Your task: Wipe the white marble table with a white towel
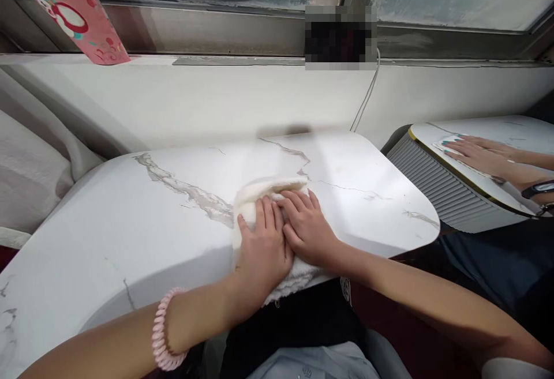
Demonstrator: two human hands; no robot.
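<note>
- Nearest the camera, the person's left hand [262, 252] lies flat, palm down, on a white towel [264, 191]. Its fingers are stretched out and close together; it presses on the cloth and grips nothing. A pink coiled hair tie [162, 333] sits on that wrist.
- Just beside it, with fingers touching, the right hand [309, 229] is also spread flat on the towel, fingertips pointing away from the body and closed on nothing.
- The towel lies on the near middle part of a white marble-patterned table [151, 217]. Its near end hangs over the table's front edge, and its far end is bunched into a soft fold just past the fingertips.
- By my judgement, the step in hand is pressing or smoothing the towel against the tabletop. Any further stroke would call for even downward pressure from both palms so that the cloth does not slide off the edge.
- To the right, a second marble-topped table [511, 137] with a ribbed grey side stands apart; another person's hand [476, 154] rests flat on a cloth there.
- Farthest off are a white cable [367, 96], a pink printed paper [73, 10] and the window frame [216, 30].
- Count: two tables, one towel under the person's hands, two hands of their own, one hair tie.
</note>
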